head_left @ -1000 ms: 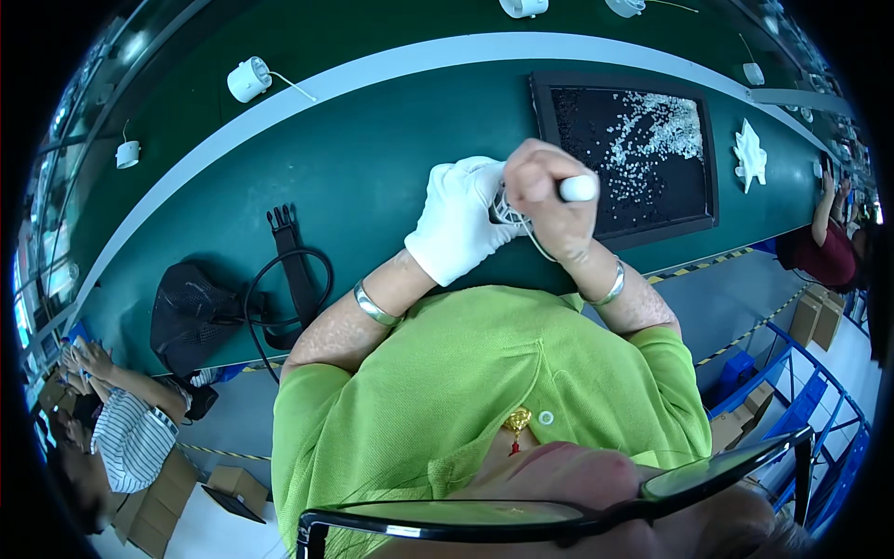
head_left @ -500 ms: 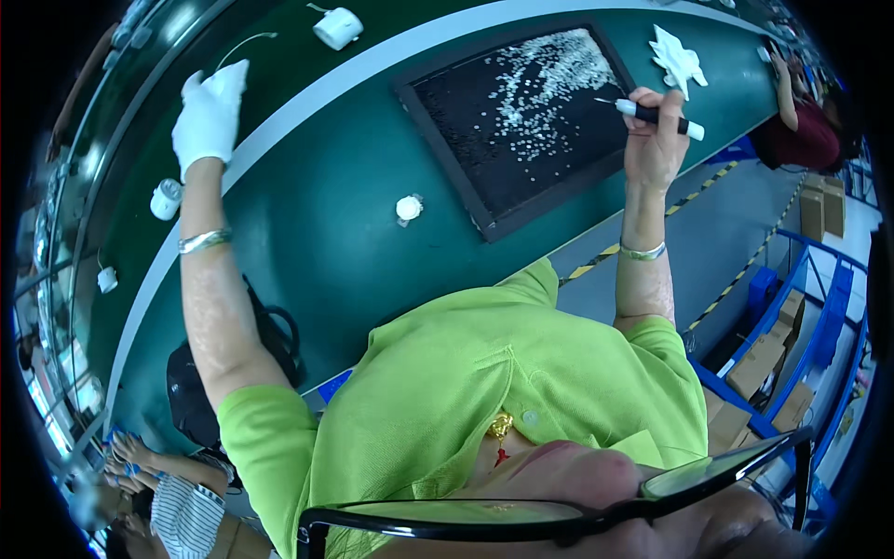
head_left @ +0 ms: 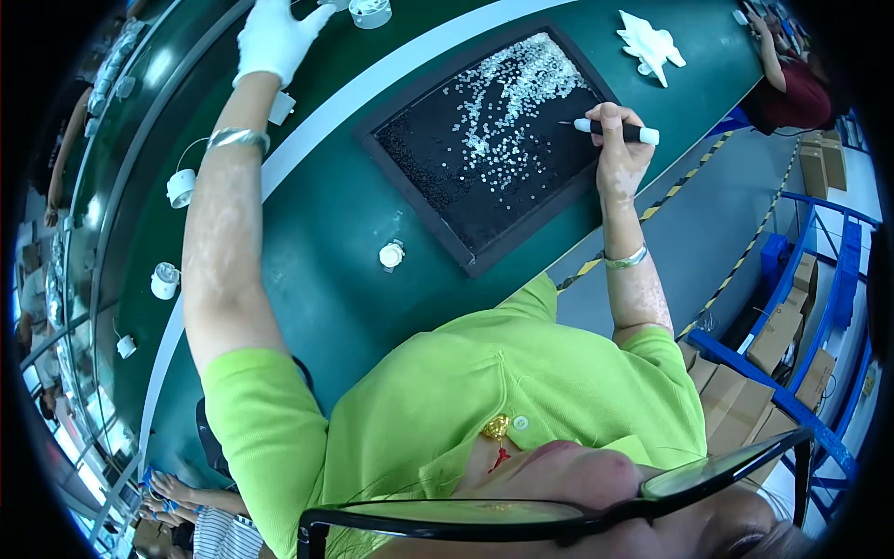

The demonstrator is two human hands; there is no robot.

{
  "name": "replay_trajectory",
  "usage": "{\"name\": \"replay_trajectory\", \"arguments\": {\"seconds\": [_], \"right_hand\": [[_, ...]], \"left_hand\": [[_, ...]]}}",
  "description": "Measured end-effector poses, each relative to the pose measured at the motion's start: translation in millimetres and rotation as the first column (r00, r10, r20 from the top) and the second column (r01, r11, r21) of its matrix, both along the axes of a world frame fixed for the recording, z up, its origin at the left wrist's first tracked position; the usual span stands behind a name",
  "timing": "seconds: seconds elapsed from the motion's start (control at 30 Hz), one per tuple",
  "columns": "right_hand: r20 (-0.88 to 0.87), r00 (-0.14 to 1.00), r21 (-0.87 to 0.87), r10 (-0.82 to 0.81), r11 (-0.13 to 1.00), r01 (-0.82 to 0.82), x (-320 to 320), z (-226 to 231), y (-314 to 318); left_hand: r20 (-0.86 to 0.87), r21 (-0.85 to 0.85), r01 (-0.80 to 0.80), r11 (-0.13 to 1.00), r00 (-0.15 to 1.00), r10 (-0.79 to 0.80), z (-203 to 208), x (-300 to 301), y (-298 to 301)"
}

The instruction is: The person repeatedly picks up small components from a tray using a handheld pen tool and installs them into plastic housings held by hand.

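Note:
My left hand (head_left: pixel 277 42), in a white glove, reaches far out at the upper left. Its thumb is stretched out beside a white cylindrical housing (head_left: pixel 371 11), and the fingertips run out of the picture at the top. I see nothing held in it. My bare right hand (head_left: pixel 620 158) grips a pen-shaped tool (head_left: pixel 643 136) with white ends, a dark middle and a thin tip. That tip points left over a black tray (head_left: pixel 456 244). Many small pale pieces (head_left: pixel 503 112) lie scattered in the tray, thickest at its far end, with small dark ones along its left side.
Several white cylindrical housings, one (head_left: pixel 182 188) with a wire, stand on the dark green strip at left. A small round white part (head_left: pixel 391 254) sits on the green table. A crumpled white glove (head_left: pixel 650 47) lies beyond the tray. Other people work at both sides; cartons (head_left: pixel 773 340) fill a blue rack.
My left hand has moved farther away and to the right, toward the white housing. My right hand still holds the tool over the tray. The whole view has shifted somewhat.

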State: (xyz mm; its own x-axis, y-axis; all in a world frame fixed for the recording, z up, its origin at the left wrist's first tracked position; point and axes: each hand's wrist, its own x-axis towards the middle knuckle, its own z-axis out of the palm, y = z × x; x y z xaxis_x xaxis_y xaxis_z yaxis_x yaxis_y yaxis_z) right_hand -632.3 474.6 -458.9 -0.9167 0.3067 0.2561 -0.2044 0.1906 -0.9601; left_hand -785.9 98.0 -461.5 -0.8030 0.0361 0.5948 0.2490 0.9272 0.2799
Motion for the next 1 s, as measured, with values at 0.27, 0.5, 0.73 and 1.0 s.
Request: {"name": "replay_trajectory", "arguments": {"seconds": [0.27,0.5,0.73,1.0], "right_hand": [[0.066,0.996,-0.157,0.051,0.987,-0.041,-17.2,4.1,4.0],[0.159,0.987,0.178,-0.028,0.984,-0.001,-24.8,3.3,-5.9],[0.114,0.988,0.140,0.109,0.982,-0.124,-24.4,2.9,-6.8],[0.140,0.983,0.171,0.117,0.975,-0.141,-26.8,2.8,-8.6]], "left_hand": [[0.496,0.206,-0.011,0.979,0.863,-0.095,-53.5,-74.7,1.8],[0.455,0.312,-0.002,0.950,0.878,-0.148,-66.7,-89.9,-9.3],[0.480,0.313,0.042,0.949,0.855,-0.197,-67.4,-86.3,-20.7],[0.606,0.155,-0.025,0.988,0.792,-0.075,-60.2,-71.8,-26.1]]}}
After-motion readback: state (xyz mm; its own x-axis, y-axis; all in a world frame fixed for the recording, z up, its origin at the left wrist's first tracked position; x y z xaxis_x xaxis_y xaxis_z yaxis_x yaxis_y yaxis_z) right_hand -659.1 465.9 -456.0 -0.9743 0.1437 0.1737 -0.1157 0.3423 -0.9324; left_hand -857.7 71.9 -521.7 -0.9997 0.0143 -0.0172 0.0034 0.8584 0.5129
